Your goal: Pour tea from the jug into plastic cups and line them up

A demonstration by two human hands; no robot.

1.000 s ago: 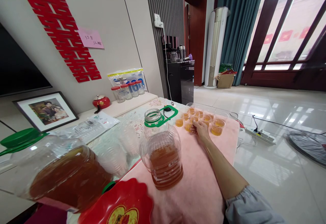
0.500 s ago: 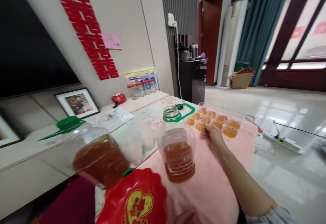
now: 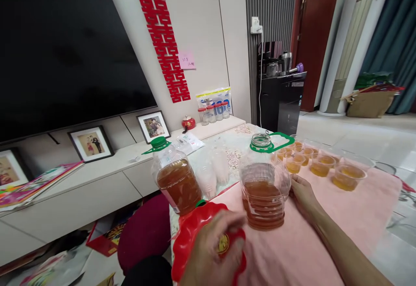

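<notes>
My right hand (image 3: 302, 194) lies on the pink cloth (image 3: 357, 216), its fingers curved against the lower right side of an open clear jug (image 3: 264, 190) that is about half full of amber liquid. The jug's neck carries a green ring handle (image 3: 276, 141). My left hand (image 3: 209, 253) is blurred and lies over a red plastic plate (image 3: 191, 234) at the table's near edge; its fingers cannot be made out. A second jug (image 3: 177, 182) with a green cap stands to the left.
Several small clear cups of amber liquid (image 3: 320, 165) stand on the cloth's far right part. Stacked clear cups (image 3: 212, 172) sit between the jugs. A low white cabinet (image 3: 107, 169) with framed photos and a dark screen (image 3: 65, 52) lie to the left.
My view has swung left. My right hand drew back from the cups to the open jug's side. My left hand came up onto the red plate.
</notes>
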